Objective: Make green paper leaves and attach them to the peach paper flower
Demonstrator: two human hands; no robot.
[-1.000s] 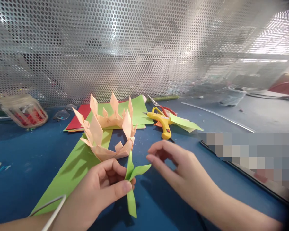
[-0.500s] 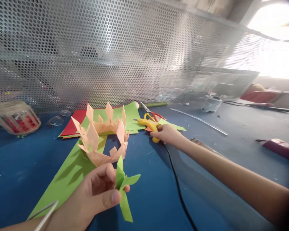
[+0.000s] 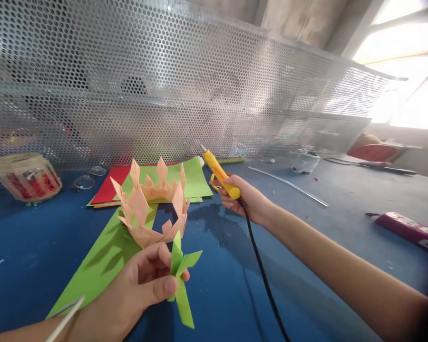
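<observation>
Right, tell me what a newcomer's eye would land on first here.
Probably the peach folded-paper crown, standing spiky left of centre, partly over a green sheet. Next, the bright yellow glue gun, raised in the right hand, and the green paper piece in the left hand.

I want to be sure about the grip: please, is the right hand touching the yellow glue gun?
Touching. The head view shows the right hand with its fingers wrapped around the yellow glue gun.
</observation>
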